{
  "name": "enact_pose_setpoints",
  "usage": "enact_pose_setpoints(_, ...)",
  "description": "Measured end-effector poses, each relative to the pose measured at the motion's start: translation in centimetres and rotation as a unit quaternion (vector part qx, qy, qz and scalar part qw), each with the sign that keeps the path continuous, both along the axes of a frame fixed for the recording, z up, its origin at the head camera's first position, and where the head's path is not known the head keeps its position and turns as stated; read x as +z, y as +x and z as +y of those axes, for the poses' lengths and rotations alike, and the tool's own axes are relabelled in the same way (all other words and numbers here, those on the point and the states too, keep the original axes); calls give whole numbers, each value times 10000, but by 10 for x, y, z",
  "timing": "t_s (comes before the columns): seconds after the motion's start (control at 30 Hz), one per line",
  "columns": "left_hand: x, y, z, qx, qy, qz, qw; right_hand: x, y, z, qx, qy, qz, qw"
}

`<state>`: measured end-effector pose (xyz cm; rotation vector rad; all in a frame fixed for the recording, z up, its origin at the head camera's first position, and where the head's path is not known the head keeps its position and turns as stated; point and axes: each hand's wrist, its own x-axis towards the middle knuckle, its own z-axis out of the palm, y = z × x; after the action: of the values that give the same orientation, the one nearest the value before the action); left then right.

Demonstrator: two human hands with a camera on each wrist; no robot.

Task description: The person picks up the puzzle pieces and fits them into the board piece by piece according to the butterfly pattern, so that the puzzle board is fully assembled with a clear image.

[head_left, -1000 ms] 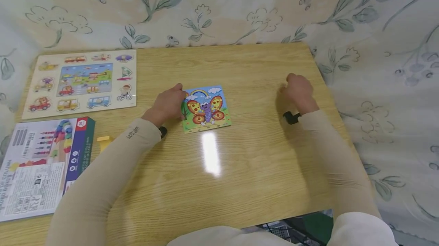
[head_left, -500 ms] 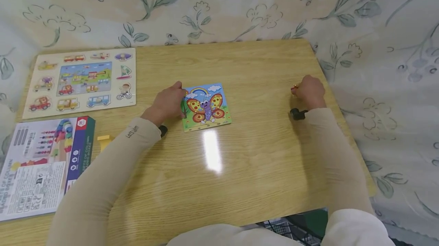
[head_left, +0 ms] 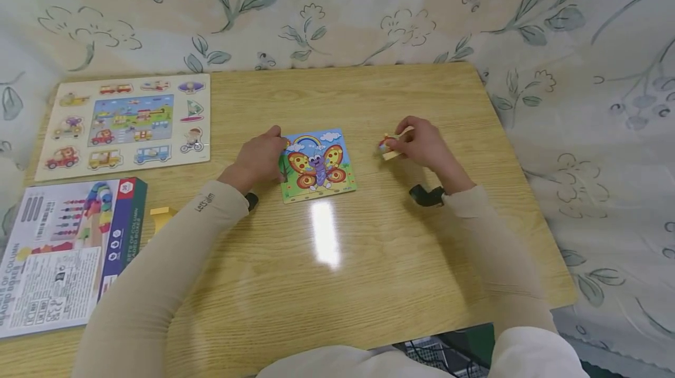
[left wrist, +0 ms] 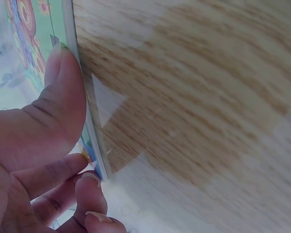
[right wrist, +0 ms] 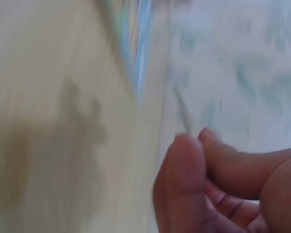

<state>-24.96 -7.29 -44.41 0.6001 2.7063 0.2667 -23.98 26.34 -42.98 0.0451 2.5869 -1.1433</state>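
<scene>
A square butterfly puzzle (head_left: 319,168) lies flat on the wooden table (head_left: 390,261) in the head view. My left hand (head_left: 255,160) holds it at its left edge; in the left wrist view the thumb (left wrist: 65,92) lies on the puzzle's border, with fingertips at a corner. To the right of the puzzle, my right hand (head_left: 424,145) pinches a small colourful puzzle piece (head_left: 387,145) with a pale wooden edge, above the table. From the right wrist this piece (right wrist: 183,109) shows as a thin, blurred sliver between thumb and finger. Its printed picture is too small to make out.
A vehicle puzzle board (head_left: 181,132) lies at the back left. In front of it is a boxed bead set (head_left: 63,261). A yellow object (head_left: 160,217) is partly hidden behind the left sleeve. Patterned fabric (head_left: 337,14) rises behind the table and along its right side.
My right hand first shifted right, then came back left toward the puzzle, and the piece in its fingers now shows clearly. The left hand and the butterfly puzzle have stayed in place.
</scene>
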Motion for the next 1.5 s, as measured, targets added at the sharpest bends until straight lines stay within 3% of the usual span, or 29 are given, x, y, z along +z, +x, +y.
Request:
enact_pose_setpoints(0.1, 0, 0, 0, -10, -11, -14, 10000, -8, 8, -38, 400, -723, -199, 9964)
enact_pose_setpoints(0.2, -1, 1, 2, -4, -14, -35, 10000, -19, 14, -63, 525, -919, -305, 9939)
enact_pose_setpoints(0.57, -2, 3, 9, -33, -4, -91, 10000, -38, 30, -83, 813, 327, 495, 9949)
enact_pose_setpoints(0.77, -3, 3, 9, -30, -59, -34, 10000, -42, 33, -87, 896, 448, 505, 9937)
enact_pose_setpoints(1.17, -8, -4, 4, -9, -85, -106, 9999, -48, 22, -94, 1052, 794, 269, 9909)
enact_pose_setpoints(1.37, -11, -2, 7, 98, -156, -133, 9997, -49, 19, -95, 1227, 869, 202, 9884)
enact_pose_setpoints(1.5, -9, 1, 10, 309, -72, -99, 9994, -46, 15, -95, 970, 1035, 814, 9865)
